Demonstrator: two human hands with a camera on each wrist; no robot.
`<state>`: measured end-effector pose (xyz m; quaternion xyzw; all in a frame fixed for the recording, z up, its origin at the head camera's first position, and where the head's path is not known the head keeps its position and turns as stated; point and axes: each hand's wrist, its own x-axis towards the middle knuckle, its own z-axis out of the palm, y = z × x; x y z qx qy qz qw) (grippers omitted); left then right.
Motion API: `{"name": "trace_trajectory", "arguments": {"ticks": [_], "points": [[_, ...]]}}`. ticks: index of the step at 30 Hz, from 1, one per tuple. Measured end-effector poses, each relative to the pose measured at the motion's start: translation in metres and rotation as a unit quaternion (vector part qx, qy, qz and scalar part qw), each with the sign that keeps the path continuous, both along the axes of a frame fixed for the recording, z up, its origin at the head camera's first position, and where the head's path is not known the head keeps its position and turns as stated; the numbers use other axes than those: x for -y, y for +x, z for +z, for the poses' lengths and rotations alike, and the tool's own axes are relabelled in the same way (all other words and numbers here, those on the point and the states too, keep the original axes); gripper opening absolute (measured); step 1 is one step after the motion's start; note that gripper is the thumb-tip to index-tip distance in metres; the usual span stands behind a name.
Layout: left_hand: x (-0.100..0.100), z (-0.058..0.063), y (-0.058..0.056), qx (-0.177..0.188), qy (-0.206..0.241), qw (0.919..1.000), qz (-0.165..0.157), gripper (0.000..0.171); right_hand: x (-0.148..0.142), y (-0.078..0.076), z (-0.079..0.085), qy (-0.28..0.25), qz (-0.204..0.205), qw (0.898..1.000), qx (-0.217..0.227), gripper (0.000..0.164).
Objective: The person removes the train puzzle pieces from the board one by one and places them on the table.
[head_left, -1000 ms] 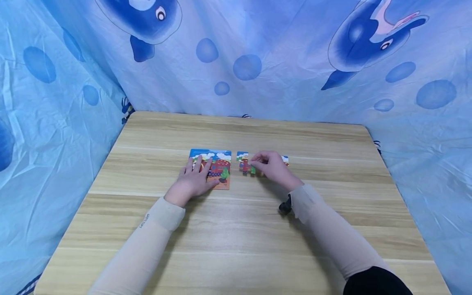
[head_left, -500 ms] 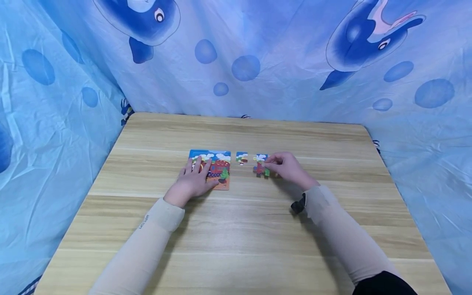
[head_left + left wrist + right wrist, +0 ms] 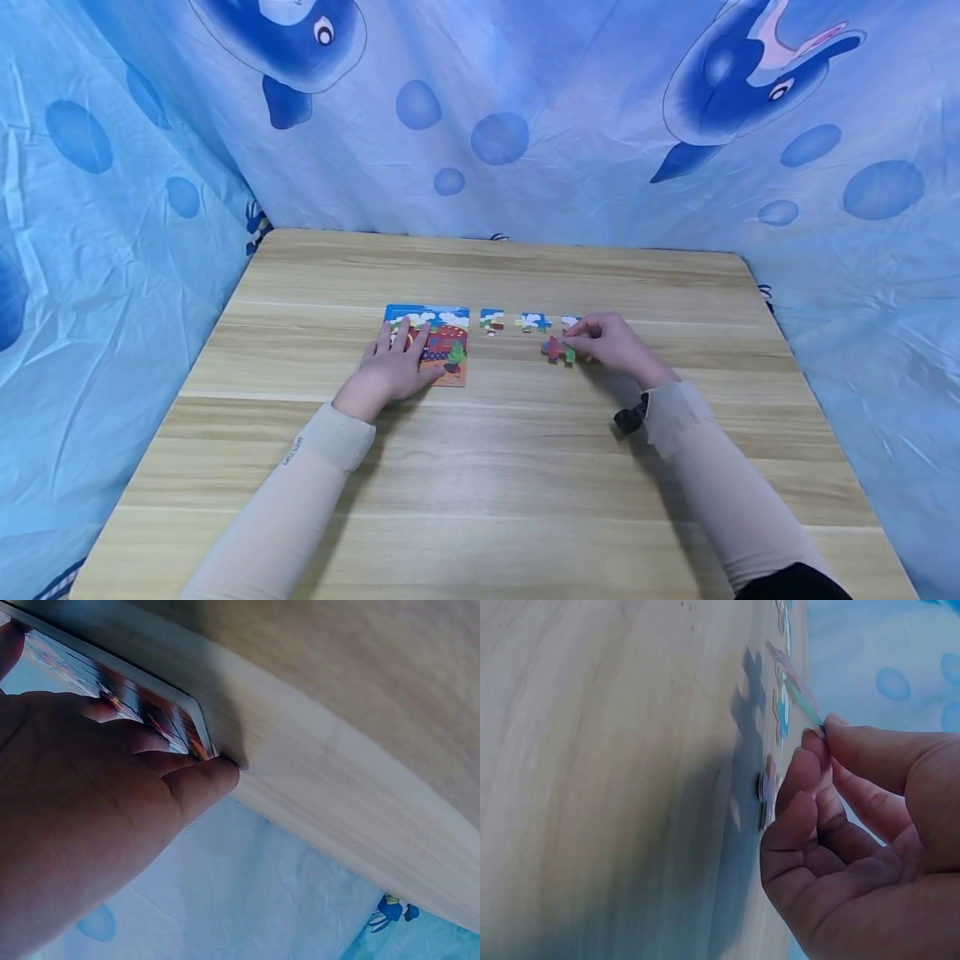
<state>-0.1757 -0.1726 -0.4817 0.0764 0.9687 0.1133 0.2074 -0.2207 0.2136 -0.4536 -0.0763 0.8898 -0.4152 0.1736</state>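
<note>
My left hand [image 3: 393,373] lies with fingers spread over a colourful jigsaw puzzle board [image 3: 454,316], which shows a red building, clouds and a green tree. In the left wrist view the little finger side and fingertips rest along the board's edge [image 3: 196,712]. Between thumb and index finger, my right hand [image 3: 618,346] pinches a red and green puzzle piece [image 3: 556,351]. The right wrist view has this piece [image 3: 799,686] tilted above the table, casting a shadow. Behind it lie a few flat pieces with sky and clouds, one of them [image 3: 570,320] partly hidden by the right hand.
To the right of the board, one loose piece [image 3: 492,320] and another [image 3: 534,322] lie in a row. Beneath my right fingers, the right wrist view shows a further piece [image 3: 766,787]. A blue dolphin-print curtain [image 3: 465,100] surrounds the wooden table [image 3: 480,483].
My right hand has moved right with the pinched piece, away from the board, passing over the row and uncovering two of the loose pieces. The left hand has stayed on the board.
</note>
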Motion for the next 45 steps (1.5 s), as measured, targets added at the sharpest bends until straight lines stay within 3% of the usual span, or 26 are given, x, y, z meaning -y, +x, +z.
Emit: {"name": "trace_trajectory", "arguments": {"ticks": [11, 19, 30, 40, 45], "points": [[0.0, 0.002, 0.001, -0.001, 0.003, 1.0, 0.002, 0.093, -0.021, 0.001, 0.009, 0.024, -0.002, 1.0, 0.015, 0.019], [-0.001, 0.001, 0.0, -0.003, 0.002, 1.0, 0.003, 0.093, -0.024, 0.001, 0.004, 0.026, -0.019, 0.999, 0.039, 0.02], [0.0, 0.003, 0.0, 0.003, 0.006, 1.0, 0.001, 0.093, -0.016, 0.003, 0.001, 0.047, -0.035, 0.998, 0.026, 0.014], [0.005, -0.008, -0.004, -0.009, -0.006, 0.9999, -0.002, 0.096, -0.006, 0.005, 0.01, 0.104, -0.039, 0.994, 0.013, 0.019], [0.004, -0.007, -0.002, -0.01, 0.002, 0.9999, -0.003, 0.096, -0.004, 0.006, 0.006, 0.117, -0.049, 0.992, 0.003, 0.02]]}}
